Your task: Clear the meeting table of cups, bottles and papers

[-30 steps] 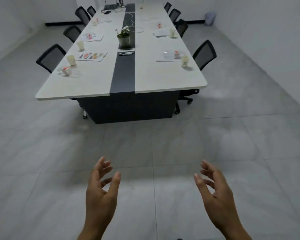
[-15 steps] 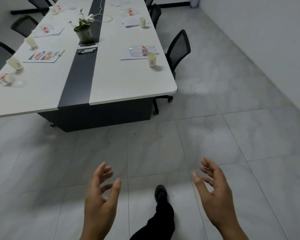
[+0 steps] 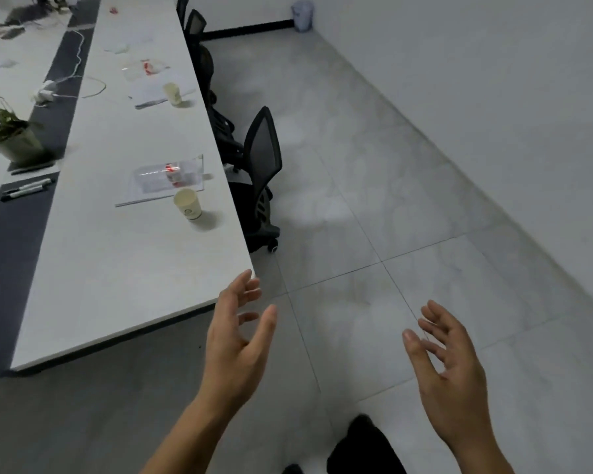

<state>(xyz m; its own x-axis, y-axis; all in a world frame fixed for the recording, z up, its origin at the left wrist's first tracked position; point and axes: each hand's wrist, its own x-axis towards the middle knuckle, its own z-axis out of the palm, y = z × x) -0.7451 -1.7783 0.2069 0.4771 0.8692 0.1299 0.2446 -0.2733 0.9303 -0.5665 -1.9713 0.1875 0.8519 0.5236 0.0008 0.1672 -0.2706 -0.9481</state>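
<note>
The long white meeting table with a dark centre strip runs up the left of the head view. A cream paper cup stands upright near its right edge. Just behind the cup a clear plastic bottle with a red label lies on a sheet of paper. Farther along stand a second paper cup, more paper and another clear bottle. My left hand hovers open at the table's near right corner, empty. My right hand is open over the floor, also empty.
Black mesh chairs line the table's right side. A potted plant, two markers and a white charger with cable sit on the centre strip. A waste bin stands in the far corner. Grey tiled floor runs between chairs and wall.
I have walked closer and round toward the table's right corner; the table now fills the left of the view. Both hands stay open and empty, the left now by the corner.
</note>
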